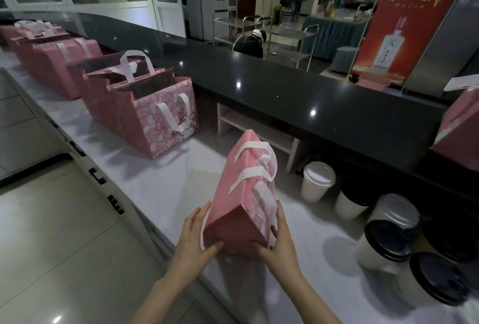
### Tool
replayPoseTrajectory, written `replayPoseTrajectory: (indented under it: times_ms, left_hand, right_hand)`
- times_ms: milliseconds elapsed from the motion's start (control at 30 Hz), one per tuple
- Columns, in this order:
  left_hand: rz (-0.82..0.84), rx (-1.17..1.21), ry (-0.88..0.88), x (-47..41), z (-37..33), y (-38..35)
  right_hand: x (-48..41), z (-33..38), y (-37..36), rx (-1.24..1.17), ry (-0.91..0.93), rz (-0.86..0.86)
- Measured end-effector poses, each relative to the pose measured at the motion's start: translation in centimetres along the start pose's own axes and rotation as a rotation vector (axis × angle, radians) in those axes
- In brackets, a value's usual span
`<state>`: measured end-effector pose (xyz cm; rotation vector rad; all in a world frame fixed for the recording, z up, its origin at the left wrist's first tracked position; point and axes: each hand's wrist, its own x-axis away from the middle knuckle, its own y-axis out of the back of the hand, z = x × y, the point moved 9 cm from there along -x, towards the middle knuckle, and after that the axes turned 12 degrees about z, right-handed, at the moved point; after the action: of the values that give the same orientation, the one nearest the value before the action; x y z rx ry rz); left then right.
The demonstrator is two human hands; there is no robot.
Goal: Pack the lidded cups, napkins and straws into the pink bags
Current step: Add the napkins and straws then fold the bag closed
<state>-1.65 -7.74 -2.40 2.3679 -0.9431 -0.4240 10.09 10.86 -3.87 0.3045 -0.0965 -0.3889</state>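
At lower centre of the frame, the left hand (pixel 193 239) and right hand (pixel 281 239) clasp the near end of a folded pink bag (pixel 246 189), fingers pressed to either side of it, above the pale counter (pixel 166 189). Opened bags (pixel 145 106) stand in a row at upper left. Lidded cups (pixel 386 240) cluster at lower right, beside the folded bag.

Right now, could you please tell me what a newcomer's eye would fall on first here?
Both hands, left hand and right hand, grip a folded pink bag on the white counter. Open pink bags line the counter at left; lidded cups cluster at right.
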Motion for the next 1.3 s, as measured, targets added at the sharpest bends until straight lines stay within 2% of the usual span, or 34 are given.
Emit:
replayPoseTrajectory:
  times_ms: [100, 333, 567, 733, 867, 1000, 1300]
  left_hand:
    - [0.031, 0.088, 0.001, 0.1, 0.2, -1.5]
    - [-0.142, 0.088, -0.034, 1.5, -1.8, -0.4]
    - [-0.365, 0.068, -0.155, 1.4, -9.2, 4.6]
    - [-0.391, 0.076, -0.271, -1.6, -15.8, 7.6]
    - [-0.329, 0.144, -0.373, -5.7, -20.0, 8.1]
    - [-0.216, 0.214, -0.467, -11.0, -23.9, 6.9]
    - [0.119, 0.346, -0.593, -21.0, -29.8, -2.2]
  right_hand:
    - [2.1, -0.7, -0.3, -0.073, 0.022, -0.087]
    - [3.0, 1.9, -0.4, -0.069, 0.117, -0.117]
    - [2.0, 10.4, 2.6, -0.049, 0.301, -0.102]
    - [1.2, 17.1, 6.9, -0.034, 0.436, -0.158]
    - [0.8, 20.7, 10.8, -0.013, 0.505, -0.232]
    - [-0.1, 22.0, 15.6, 0.016, 0.489, -0.345]
    - [-0.3, 19.1, 25.4, 0.148, 0.357, -0.631]
